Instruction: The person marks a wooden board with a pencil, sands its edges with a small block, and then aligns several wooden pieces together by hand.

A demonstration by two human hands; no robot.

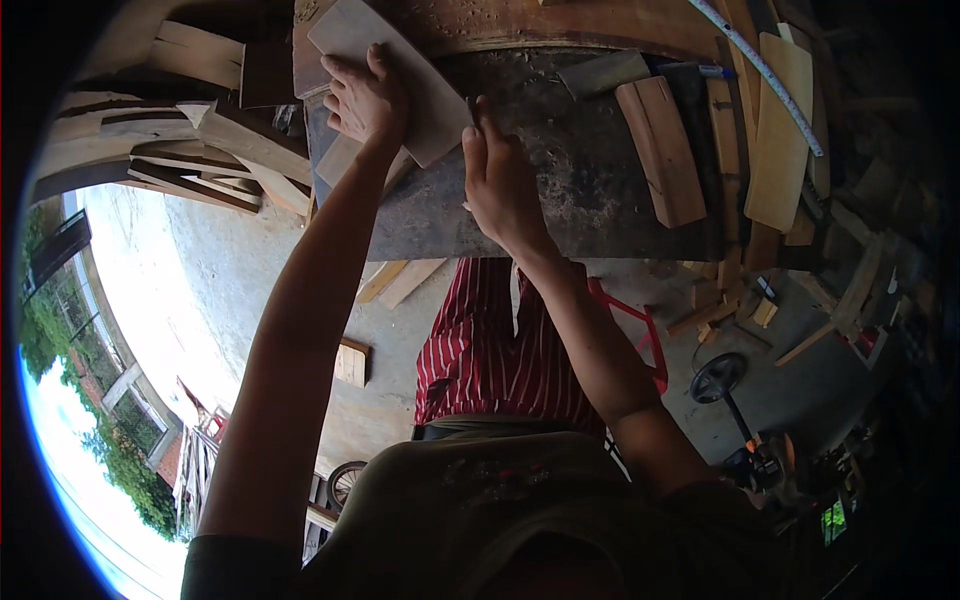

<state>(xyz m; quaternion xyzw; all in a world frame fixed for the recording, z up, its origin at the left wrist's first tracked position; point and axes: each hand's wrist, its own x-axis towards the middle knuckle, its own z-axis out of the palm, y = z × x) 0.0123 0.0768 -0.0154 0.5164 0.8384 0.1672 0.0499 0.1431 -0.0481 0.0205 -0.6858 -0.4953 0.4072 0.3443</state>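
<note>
A flat, pale brown wooden board lies aslant on the dark worktop. My left hand rests on its upper face with the fingers spread. At the board's right edge, my right hand is closed around a slim dark tool, index finger stretched along it. Most of that tool is hidden by the fingers, so its kind cannot be made out. Another piece of wood shows partly from under the board, below my left wrist.
On the worktop's right lie a reddish wood block, a grey block and a blue marker. Farther right are a pale plank and a measuring tape. Stacked timber stands left; a red plastic stool is below.
</note>
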